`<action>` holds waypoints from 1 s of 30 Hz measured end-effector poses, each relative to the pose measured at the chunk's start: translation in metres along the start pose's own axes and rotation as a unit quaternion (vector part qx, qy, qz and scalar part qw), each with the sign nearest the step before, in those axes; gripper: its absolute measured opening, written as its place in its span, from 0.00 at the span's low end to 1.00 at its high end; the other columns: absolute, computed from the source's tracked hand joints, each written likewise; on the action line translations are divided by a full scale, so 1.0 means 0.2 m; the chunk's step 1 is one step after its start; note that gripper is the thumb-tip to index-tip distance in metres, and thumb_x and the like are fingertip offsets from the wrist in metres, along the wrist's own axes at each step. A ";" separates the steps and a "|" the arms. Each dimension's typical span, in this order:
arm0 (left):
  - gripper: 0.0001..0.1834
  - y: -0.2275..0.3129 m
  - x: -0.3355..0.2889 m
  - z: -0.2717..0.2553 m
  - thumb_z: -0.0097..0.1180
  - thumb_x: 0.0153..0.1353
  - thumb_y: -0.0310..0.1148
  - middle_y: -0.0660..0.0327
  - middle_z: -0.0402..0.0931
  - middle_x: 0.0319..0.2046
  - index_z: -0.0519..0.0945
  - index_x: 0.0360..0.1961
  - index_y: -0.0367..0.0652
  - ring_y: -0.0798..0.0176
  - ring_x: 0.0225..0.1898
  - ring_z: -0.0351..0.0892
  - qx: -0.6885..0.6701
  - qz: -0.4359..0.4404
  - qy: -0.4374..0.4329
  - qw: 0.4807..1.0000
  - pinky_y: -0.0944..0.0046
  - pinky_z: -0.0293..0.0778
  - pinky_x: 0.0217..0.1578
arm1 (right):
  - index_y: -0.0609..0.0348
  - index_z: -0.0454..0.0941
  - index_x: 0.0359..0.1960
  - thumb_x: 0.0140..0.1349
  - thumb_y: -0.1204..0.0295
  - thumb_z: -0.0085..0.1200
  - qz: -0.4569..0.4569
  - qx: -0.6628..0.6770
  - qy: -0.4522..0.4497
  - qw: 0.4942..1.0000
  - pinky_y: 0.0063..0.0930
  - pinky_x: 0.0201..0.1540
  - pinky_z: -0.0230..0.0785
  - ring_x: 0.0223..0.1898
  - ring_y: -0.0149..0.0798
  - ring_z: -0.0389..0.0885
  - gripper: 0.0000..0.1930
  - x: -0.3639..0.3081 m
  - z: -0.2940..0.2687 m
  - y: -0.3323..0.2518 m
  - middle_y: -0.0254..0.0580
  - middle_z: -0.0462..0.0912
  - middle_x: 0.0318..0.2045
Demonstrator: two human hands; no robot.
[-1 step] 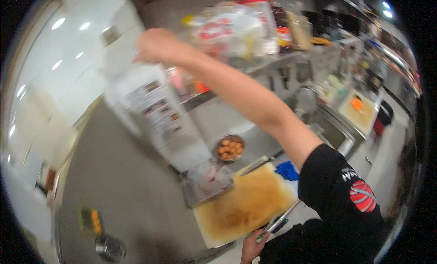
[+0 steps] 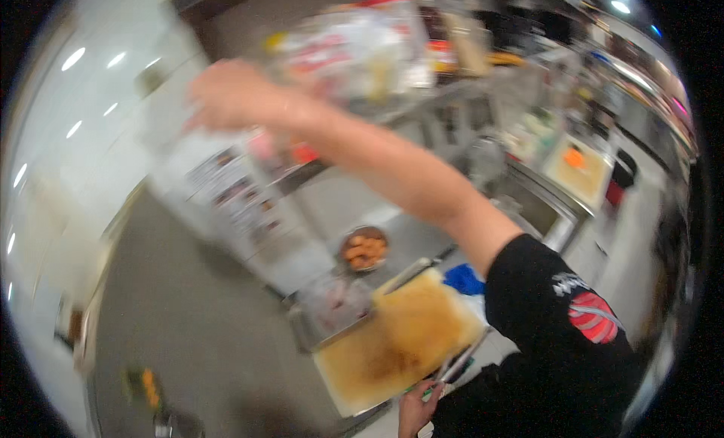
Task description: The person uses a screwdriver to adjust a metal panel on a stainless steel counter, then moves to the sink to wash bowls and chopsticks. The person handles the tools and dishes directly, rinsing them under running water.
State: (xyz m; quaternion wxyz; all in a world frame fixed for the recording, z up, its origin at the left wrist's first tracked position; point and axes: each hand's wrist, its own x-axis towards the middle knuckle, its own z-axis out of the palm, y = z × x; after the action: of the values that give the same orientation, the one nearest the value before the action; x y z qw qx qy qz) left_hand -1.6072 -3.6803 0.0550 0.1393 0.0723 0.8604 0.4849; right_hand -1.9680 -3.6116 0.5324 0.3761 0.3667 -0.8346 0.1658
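Observation:
My right arm stretches up and across to the far left. At its end, my right hand [image 2: 234,97] is blurred, its fingers drawn together and pointing down beside a pale, translucent patch near the wall; what they hold cannot be made out. Low in the picture, my left hand [image 2: 416,408] grips a long silver metal utensil [image 2: 457,364] with a green part near the fingers. This utensil lies over the near right edge of a stained yellowish cutting board [image 2: 407,328]. A metal tray [image 2: 335,306] with a clear plastic bag in it adjoins the board's far left corner.
A round bowl [image 2: 365,249] of brown, egg-like pieces stands behind the board. Beside it lie a knife-like tool [image 2: 408,276] and a blue cloth [image 2: 464,279]. Packages [image 2: 354,53] crowd the shelf beneath my raised arm. A sink [image 2: 539,212] is at the right.
The whole view has shifted slightly, so the board, bowl and shelf appear farther left. My right hand appears a little lower and farther left. The left hand keeps its grip.

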 end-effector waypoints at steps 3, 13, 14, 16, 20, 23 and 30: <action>0.19 0.15 0.10 0.03 0.61 0.66 0.43 0.47 0.85 0.39 0.83 0.46 0.36 0.50 0.44 0.85 0.004 0.057 -0.055 0.997 0.55 0.77 0.46 | 0.60 0.85 0.35 0.62 0.52 0.58 -0.106 0.125 -0.040 0.986 0.51 0.36 0.79 0.32 0.58 0.85 0.20 -0.87 -0.39 -0.14 0.53 0.83 0.23; 0.16 1.11 0.80 0.66 0.53 0.71 0.39 0.46 0.83 0.38 0.80 0.49 0.37 0.48 0.41 0.84 -0.047 0.205 -0.204 0.956 0.52 0.77 0.43 | 0.58 0.69 0.67 0.63 0.54 0.64 0.172 0.284 -0.257 0.907 0.41 0.51 0.76 0.50 0.52 0.83 0.35 -3.10 -0.84 0.60 0.54 0.82 0.53; 0.16 1.23 0.85 0.78 0.52 0.72 0.38 0.46 0.83 0.37 0.79 0.49 0.37 0.48 0.41 0.84 -0.053 0.220 -0.217 0.950 0.52 0.77 0.43 | 0.58 0.70 0.67 0.63 0.55 0.64 0.207 0.304 -0.229 0.901 0.43 0.52 0.76 0.50 0.54 0.82 0.34 -3.29 -0.84 0.65 0.55 0.82 0.52; 0.17 1.48 0.99 1.17 0.62 0.65 0.36 0.46 0.84 0.36 0.80 0.51 0.38 0.47 0.43 0.85 0.043 0.224 -0.166 0.959 0.52 0.77 0.46 | 0.57 0.71 0.66 0.62 0.58 0.64 0.308 0.306 -0.293 0.852 0.47 0.55 0.74 0.51 0.58 0.81 0.32 -3.57 -0.90 0.77 0.56 0.82 0.51; 0.31 1.95 1.23 1.71 0.70 0.57 0.29 0.43 0.81 0.48 0.73 0.62 0.39 0.48 0.49 0.84 0.056 0.295 -0.087 0.950 0.54 0.77 0.52 | 0.62 0.77 0.53 0.56 0.61 0.69 0.395 0.235 -0.226 0.859 0.46 0.50 0.76 0.46 0.57 0.83 0.26 -3.71 -1.31 1.22 0.57 0.84 0.42; 0.39 2.17 1.28 1.95 0.72 0.53 0.26 0.40 0.69 0.63 0.67 0.65 0.36 0.47 0.57 0.80 -0.141 0.386 0.072 0.909 0.53 0.75 0.58 | 0.58 0.79 0.50 0.55 0.61 0.71 0.480 0.183 -0.224 0.828 0.36 0.45 0.80 0.35 0.45 0.89 0.24 -3.60 -1.72 1.56 0.46 0.87 0.37; 0.37 2.13 1.27 1.96 0.71 0.52 0.24 0.43 0.68 0.65 0.69 0.64 0.34 0.49 0.57 0.80 0.031 0.272 -0.002 0.962 0.53 0.74 0.57 | 0.65 0.84 0.39 0.57 0.62 0.72 0.293 -0.161 0.377 0.863 0.25 0.38 0.77 0.32 0.28 0.86 0.18 -3.18 -2.45 2.38 0.41 0.89 0.32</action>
State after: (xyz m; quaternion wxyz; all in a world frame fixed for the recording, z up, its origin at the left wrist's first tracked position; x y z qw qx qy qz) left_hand -1.7319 -3.0730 0.1835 0.0011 0.3090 0.8226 0.4774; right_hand -1.7849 -2.7090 0.3789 0.6504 -0.0512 -0.7130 0.2570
